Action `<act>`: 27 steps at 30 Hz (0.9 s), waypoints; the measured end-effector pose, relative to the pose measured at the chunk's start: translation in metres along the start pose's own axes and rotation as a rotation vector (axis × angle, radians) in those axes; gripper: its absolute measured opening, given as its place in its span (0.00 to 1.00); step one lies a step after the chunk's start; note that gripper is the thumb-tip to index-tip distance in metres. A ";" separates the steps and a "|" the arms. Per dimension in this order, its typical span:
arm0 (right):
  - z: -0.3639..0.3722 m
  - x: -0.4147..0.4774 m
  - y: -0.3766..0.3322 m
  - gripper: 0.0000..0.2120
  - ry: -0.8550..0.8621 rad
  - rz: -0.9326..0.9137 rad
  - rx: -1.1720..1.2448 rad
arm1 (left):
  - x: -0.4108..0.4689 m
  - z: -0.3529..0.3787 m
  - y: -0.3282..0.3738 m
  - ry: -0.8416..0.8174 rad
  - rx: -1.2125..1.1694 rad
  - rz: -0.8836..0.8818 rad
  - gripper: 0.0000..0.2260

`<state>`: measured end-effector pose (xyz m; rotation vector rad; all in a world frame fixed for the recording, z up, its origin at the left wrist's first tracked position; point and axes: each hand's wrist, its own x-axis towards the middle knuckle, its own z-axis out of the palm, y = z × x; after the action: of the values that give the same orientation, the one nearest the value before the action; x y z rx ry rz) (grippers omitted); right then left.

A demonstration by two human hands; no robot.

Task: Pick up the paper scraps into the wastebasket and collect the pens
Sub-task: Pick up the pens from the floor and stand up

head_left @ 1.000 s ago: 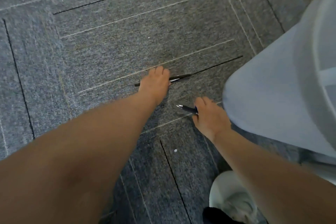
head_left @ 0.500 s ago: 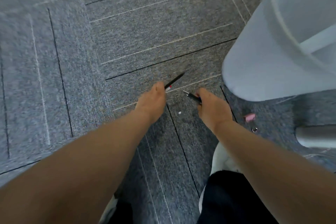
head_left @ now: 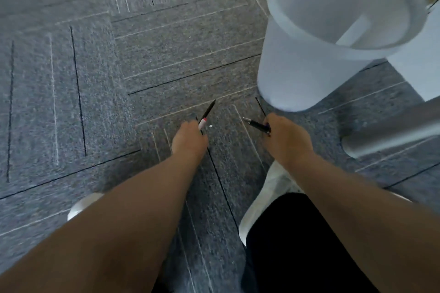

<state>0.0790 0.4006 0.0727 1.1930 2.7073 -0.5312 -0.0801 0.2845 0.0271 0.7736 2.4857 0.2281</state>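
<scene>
Lifted both pens off the carpet (head_left: 71,102) since a sec ago, left hand (head_left: 189,140) curled round the red-banded pen (head_left: 208,112) & right hand (head_left: 288,140) gripping the black pen (head_left: 256,124), tips pointing away prob so I don't jab myself, wastebasket (head_left: 297,74) just far-right.

no legible txt, no labels, no brands, no nos.

Grey carpet (head_left: 166,54) bears a wastebasket (head_left: 297,74) and one scrap (head_left: 210,126).

floor: grey carpet tiles (head_left: 166,54), thin stripes | right: grey metal bar (head_left: 392,131)
</scene>
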 end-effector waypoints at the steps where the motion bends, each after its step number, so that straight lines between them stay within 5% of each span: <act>1: 0.005 0.002 0.001 0.08 -0.020 -0.004 -0.011 | 0.004 0.005 0.000 0.002 -0.014 0.011 0.12; 8: 0.028 0.050 0.002 0.08 0.000 0.016 -0.024 | 0.053 0.018 -0.008 -0.015 -0.046 0.059 0.17; 15: 0.033 0.057 0.011 0.09 0.004 -0.022 -0.011 | 0.065 0.026 -0.005 -0.022 -0.027 0.114 0.07; 27: 0.022 0.052 0.025 0.10 0.006 0.005 0.057 | 0.062 0.025 0.008 -0.018 0.034 0.084 0.07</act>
<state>0.0617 0.4441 0.0315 1.2159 2.7109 -0.6086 -0.1066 0.3270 -0.0185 0.8912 2.4483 0.2079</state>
